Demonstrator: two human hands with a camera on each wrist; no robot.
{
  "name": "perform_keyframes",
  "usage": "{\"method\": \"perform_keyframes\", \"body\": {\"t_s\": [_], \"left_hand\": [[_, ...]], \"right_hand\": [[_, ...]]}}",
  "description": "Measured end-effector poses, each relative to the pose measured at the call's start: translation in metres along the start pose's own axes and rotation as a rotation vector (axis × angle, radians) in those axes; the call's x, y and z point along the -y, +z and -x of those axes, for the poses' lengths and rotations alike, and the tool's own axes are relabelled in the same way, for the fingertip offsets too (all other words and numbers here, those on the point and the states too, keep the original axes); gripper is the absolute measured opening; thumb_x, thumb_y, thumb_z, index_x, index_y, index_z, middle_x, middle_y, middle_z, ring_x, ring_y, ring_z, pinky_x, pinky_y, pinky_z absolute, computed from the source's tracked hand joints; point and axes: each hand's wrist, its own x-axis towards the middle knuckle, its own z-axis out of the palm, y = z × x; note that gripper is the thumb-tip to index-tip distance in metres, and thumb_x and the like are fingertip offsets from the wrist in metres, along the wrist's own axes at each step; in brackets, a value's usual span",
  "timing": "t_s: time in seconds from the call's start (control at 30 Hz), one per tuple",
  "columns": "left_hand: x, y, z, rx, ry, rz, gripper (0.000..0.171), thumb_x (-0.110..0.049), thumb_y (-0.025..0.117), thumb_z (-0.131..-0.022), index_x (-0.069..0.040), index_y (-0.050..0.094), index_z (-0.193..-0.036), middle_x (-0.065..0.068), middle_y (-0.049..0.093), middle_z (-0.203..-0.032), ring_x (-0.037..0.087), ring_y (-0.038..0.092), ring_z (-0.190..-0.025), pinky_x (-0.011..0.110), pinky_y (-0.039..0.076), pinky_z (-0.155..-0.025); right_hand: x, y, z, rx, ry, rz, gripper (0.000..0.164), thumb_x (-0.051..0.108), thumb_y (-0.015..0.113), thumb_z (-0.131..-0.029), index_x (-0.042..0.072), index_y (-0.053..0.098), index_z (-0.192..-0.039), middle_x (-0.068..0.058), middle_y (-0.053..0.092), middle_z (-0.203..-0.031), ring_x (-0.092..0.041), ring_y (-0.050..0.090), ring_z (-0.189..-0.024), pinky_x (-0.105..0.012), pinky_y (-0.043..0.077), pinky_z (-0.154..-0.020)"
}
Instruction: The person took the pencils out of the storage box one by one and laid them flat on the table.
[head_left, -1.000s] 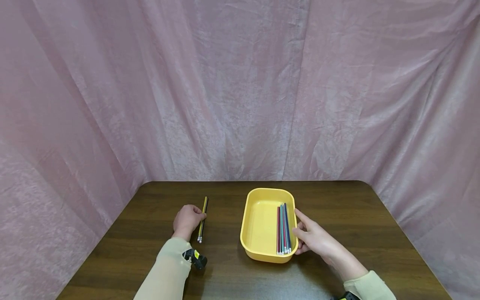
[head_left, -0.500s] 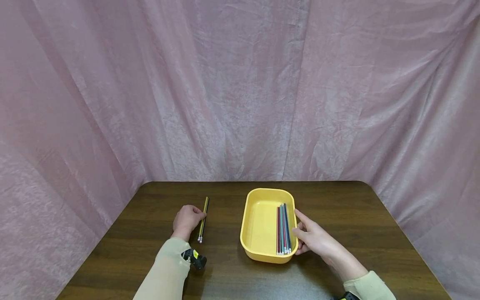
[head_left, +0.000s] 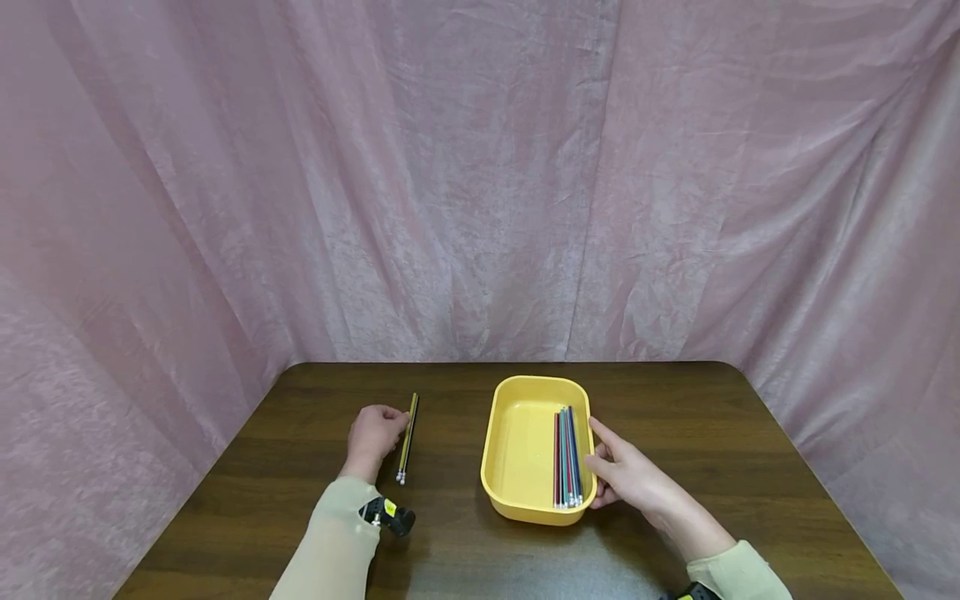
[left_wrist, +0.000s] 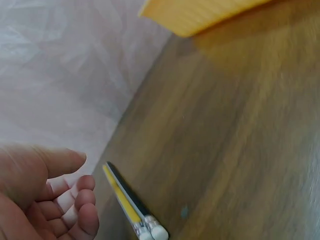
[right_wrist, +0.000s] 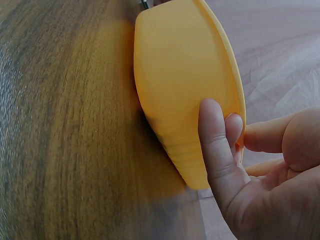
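Two pencils, one yellow (left_wrist: 122, 198) and one black (left_wrist: 131, 194), lie side by side on the table, white eraser ends toward the person. My left hand (head_left: 373, 435) is just left of them in the head view. In the left wrist view its thumb and loosely bent fingers stand apart with nothing between them. A yellow plastic tray (head_left: 517, 454) sits right of centre; along its right side lie several pencils (head_left: 566, 458) in red, green and dark blue. My right hand (head_left: 630, 479) grips the tray's right rim, thumb on one side and fingers on the other, as the right wrist view (right_wrist: 175, 65) also shows.
The dark wooden table (head_left: 457, 558) reaches back to a pink curtain (head_left: 480, 208) that hangs behind it and along both sides. Bare tabletop lies between the loose pencils and the tray. A small black camera (head_left: 390, 515) is strapped to the left wrist.
My left hand has drawn slightly up and away from the two pencils, which have shifted a touch to the right. The right hand and tray stay where they were.
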Motion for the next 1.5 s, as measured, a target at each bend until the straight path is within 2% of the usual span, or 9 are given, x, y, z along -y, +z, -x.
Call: {"method": "perform_keyframes", "body": {"t_s": [0.13, 0.27, 0.4, 0.67, 0.87, 1.07, 1.2, 1.33, 1.5], "left_hand": [[-0.013, 0.000, 0.008, 0.015, -0.019, 0.114, 0.027, -0.021, 0.073, -0.106, 0.004, 0.081, -0.109, 0.013, 0.076, -0.084, 0.020, 0.069, -0.071, 0.030, 0.055, -0.063], [-0.028, 0.000, 0.017, 0.025, -0.016, 0.203, 0.026, -0.020, 0.072, -0.107, 0.005, 0.079, -0.113, 0.019, 0.076, -0.094, 0.024, 0.070, -0.076, 0.030, 0.058, -0.065], [-0.042, 0.001, 0.023, 0.032, 0.019, 0.267, 0.025, -0.014, 0.069, -0.107, 0.007, 0.077, -0.116, 0.018, 0.076, -0.097, 0.025, 0.071, -0.076, 0.030, 0.059, -0.065], [-0.068, 0.002, 0.033, 0.071, 0.048, 0.302, 0.022, -0.009, 0.064, -0.109, 0.006, 0.076, -0.120, 0.021, 0.077, -0.106, 0.021, 0.071, -0.077, 0.029, 0.061, -0.067], [-0.085, 0.006, 0.040, 0.069, 0.084, 0.345, 0.018, -0.008, 0.066, -0.108, 0.003, 0.077, -0.117, 0.015, 0.078, -0.100, 0.028, 0.073, -0.081, 0.030, 0.061, -0.066], [-0.102, 0.013, 0.048, 0.080, 0.138, 0.348, 0.018, -0.008, 0.066, -0.108, 0.003, 0.077, -0.116, 0.015, 0.078, -0.098, 0.021, 0.070, -0.075, 0.031, 0.061, -0.066], [-0.113, 0.019, 0.057, 0.116, 0.163, 0.376, 0.017, -0.006, 0.065, -0.108, 0.004, 0.077, -0.116, 0.015, 0.077, -0.096, 0.020, 0.069, -0.073, 0.038, 0.064, -0.070], [-0.124, 0.024, 0.067, 0.160, 0.198, 0.411, 0.019, -0.003, 0.062, -0.107, 0.006, 0.075, -0.117, 0.016, 0.076, -0.094, 0.023, 0.068, -0.073, 0.035, 0.062, -0.066], [-0.134, 0.033, 0.074, 0.199, 0.219, 0.435, 0.021, -0.003, 0.060, -0.108, 0.009, 0.074, -0.119, 0.015, 0.074, -0.092, 0.019, 0.065, -0.070, 0.031, 0.059, -0.064]], "right_hand": [[0.000, 0.000, 0.000, 0.000, -0.001, -0.003, 0.073, 0.000, 0.052, -0.113, -0.004, 0.011, -0.173, -0.020, 0.051, -0.108, -0.025, 0.057, -0.073, -0.043, 0.065, -0.065], [0.000, -0.001, 0.000, 0.005, -0.005, -0.008, 0.073, 0.000, 0.052, -0.114, -0.004, 0.011, -0.173, -0.020, 0.051, -0.108, -0.025, 0.057, -0.073, -0.043, 0.065, -0.065], [0.000, -0.001, 0.001, 0.011, -0.012, -0.014, 0.073, -0.001, 0.052, -0.113, -0.004, 0.011, -0.173, -0.021, 0.051, -0.107, -0.024, 0.057, -0.072, -0.042, 0.065, -0.064], [0.003, 0.000, 0.001, -0.007, 0.019, 0.009, 0.074, 0.000, 0.055, -0.113, 0.000, 0.015, -0.174, -0.021, 0.051, -0.109, -0.026, 0.059, -0.074, -0.042, 0.065, -0.066], [0.003, 0.000, 0.002, -0.016, 0.033, 0.017, 0.073, 0.001, 0.056, -0.113, 0.001, 0.016, -0.175, -0.020, 0.051, -0.110, -0.027, 0.060, -0.076, -0.043, 0.065, -0.067], [0.002, -0.001, 0.002, -0.014, 0.034, 0.015, 0.073, 0.002, 0.055, -0.113, 0.001, 0.016, -0.175, -0.020, 0.051, -0.111, -0.026, 0.059, -0.076, -0.043, 0.065, -0.067], [0.002, 0.000, 0.002, -0.012, 0.036, 0.012, 0.073, 0.001, 0.055, -0.113, 0.002, 0.016, -0.175, -0.021, 0.051, -0.111, -0.026, 0.059, -0.076, -0.043, 0.065, -0.067], [0.001, 0.000, 0.002, -0.012, 0.036, 0.004, 0.073, 0.001, 0.054, -0.113, 0.002, 0.015, -0.175, -0.022, 0.052, -0.112, -0.026, 0.059, -0.075, -0.043, 0.065, -0.067], [0.000, -0.002, 0.001, 0.002, 0.018, 0.005, 0.074, 0.001, 0.054, -0.113, -0.001, 0.013, -0.174, -0.022, 0.051, -0.111, -0.026, 0.059, -0.074, -0.043, 0.065, -0.066]]}}
